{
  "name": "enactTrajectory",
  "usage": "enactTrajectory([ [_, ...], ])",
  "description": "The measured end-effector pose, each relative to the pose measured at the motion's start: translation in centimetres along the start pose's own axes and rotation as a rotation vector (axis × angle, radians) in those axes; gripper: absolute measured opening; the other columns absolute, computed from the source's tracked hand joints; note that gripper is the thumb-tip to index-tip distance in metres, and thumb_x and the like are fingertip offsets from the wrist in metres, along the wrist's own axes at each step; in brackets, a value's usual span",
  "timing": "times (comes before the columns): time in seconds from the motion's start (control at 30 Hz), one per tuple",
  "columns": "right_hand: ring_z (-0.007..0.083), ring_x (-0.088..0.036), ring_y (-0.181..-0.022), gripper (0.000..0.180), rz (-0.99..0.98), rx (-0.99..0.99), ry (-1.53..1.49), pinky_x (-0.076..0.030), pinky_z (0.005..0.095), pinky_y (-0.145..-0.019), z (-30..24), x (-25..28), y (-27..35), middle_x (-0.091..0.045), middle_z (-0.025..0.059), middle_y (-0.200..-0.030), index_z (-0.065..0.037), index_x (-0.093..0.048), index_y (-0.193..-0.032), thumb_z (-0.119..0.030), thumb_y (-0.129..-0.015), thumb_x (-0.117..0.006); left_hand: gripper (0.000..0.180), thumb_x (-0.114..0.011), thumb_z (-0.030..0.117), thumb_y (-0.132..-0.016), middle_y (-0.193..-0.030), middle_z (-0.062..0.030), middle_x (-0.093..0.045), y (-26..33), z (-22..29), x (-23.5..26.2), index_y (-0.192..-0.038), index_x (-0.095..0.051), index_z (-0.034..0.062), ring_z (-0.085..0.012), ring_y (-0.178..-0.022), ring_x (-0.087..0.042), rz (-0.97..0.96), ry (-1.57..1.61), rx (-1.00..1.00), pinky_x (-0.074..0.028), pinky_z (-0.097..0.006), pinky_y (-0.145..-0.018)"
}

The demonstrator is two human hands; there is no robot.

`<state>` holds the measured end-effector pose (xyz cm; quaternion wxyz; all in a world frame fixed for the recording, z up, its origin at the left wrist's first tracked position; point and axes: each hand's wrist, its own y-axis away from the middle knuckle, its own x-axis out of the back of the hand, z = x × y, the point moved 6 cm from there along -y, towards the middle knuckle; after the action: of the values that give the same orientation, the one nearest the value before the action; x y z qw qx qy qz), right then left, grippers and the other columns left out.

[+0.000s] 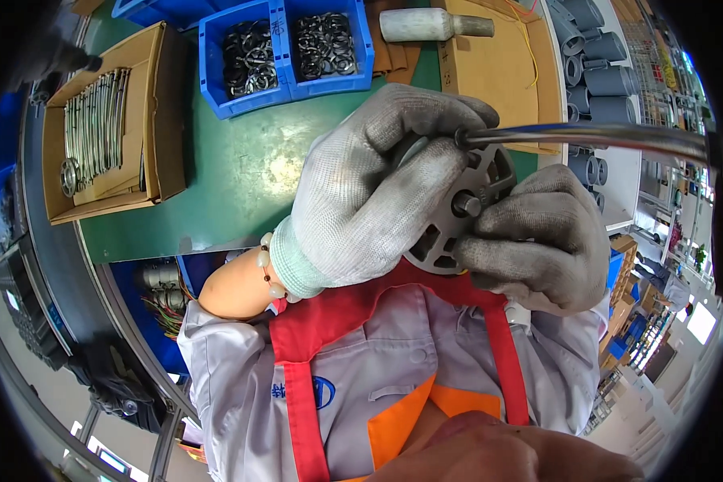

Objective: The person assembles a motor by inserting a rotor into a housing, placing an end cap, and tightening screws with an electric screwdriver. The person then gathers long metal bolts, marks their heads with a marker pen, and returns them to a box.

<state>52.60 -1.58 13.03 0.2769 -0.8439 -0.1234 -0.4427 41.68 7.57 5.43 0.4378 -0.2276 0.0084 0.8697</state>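
Observation:
A round grey metal motor end cover (444, 227), with slotted openings and a short shaft stub at its centre, is held up before my chest. My left hand (377, 185), in a grey-white work glove, grips its left and upper edge between thumb and fingers. From the right, my gloved right hand (542, 241) has curled fingers pressed on the cover's face and rim. A long shiny metal rod (594, 135) runs from the cover's upper edge, beside my left fingertips, toward the right. What joins rod and cover is hidden.
Blue bins (287, 52) of metal rings stand at the back of the green table (237, 181). A cardboard box (165, 120) of long metal rods sits left. A grey cylindrical tool (426, 25) lies behind, near another cardboard box (498, 72). Grey cylindrical housings (606, 80) fill a rack at right.

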Motion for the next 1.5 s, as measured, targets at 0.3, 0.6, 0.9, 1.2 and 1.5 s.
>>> enactTrajectory([
  [0.3, 0.0211, -0.057, -0.079, 0.029, 0.027, -0.004, 0.030, -0.044, 0.0329, -0.065, -0.4, -0.3, -0.1, -0.060, 0.0042, -0.094, -0.012, -0.073, -0.094, -0.029, -0.071, -0.075, 0.025, -0.048, 0.010, -0.096, -0.126, -0.0245, -0.055, -0.1, -0.2, 0.1, -0.118, -0.053, -0.0014, -0.0283, -0.113, -0.058, 0.003, 0.017, 0.023, -0.049, -0.040, -0.095],
  [0.6, 0.0207, -0.058, -0.079, 0.030, 0.040, -0.010, 0.009, -0.044, 0.0327, -0.065, -0.3, -0.3, 0.0, -0.061, 0.0046, -0.093, -0.011, -0.072, -0.094, -0.031, -0.072, -0.075, 0.026, -0.047, 0.010, -0.096, -0.126, -0.0230, -0.055, 0.1, -0.1, -0.1, -0.118, -0.053, -0.0014, -0.0267, -0.112, -0.059, 0.008, 0.024, 0.015, -0.049, -0.039, -0.095],
  [0.9, 0.0205, -0.058, -0.078, 0.030, 0.024, 0.016, 0.039, -0.045, 0.0319, -0.063, -0.2, -0.2, -0.3, -0.061, 0.0046, -0.092, -0.011, -0.073, -0.093, -0.031, -0.071, -0.076, 0.025, -0.047, 0.009, -0.096, -0.126, -0.0228, -0.056, 0.1, -0.1, 0.0, -0.119, -0.052, -0.0005, -0.0271, -0.111, -0.059, 0.014, 0.014, 0.033, -0.049, -0.039, -0.095],
  [1.2, 0.0214, -0.057, -0.076, 0.046, 0.036, -0.002, -0.013, -0.045, 0.0328, -0.064, 0.1, 0.0, -1.2, -0.059, 0.0053, -0.089, -0.010, -0.070, -0.093, -0.037, -0.058, -0.083, 0.021, -0.043, 0.006, -0.097, -0.125, -0.0222, -0.057, 0.0, 0.6, 0.0, -0.114, -0.053, -0.0005, -0.0261, -0.110, -0.059, 0.017, -0.056, 0.031, -0.048, -0.038, -0.095],
  [1.5, 0.0168, -0.065, -0.064, 0.053, 0.344, 0.257, -0.366, -0.051, 0.0233, -0.050, 1.0, 3.7, -6.9, -0.069, 0.0215, -0.095, 0.012, -0.042, -0.134, 0.003, -0.086, -0.060, 0.033, -0.057, 0.007, -0.088, -0.110, -0.0094, -0.061, 0.3, 0.7, 0.4, -0.120, -0.056, -0.0014, -0.0157, -0.100, -0.059, -0.030, -0.176, 0.065, -0.047, -0.029, -0.090],
])
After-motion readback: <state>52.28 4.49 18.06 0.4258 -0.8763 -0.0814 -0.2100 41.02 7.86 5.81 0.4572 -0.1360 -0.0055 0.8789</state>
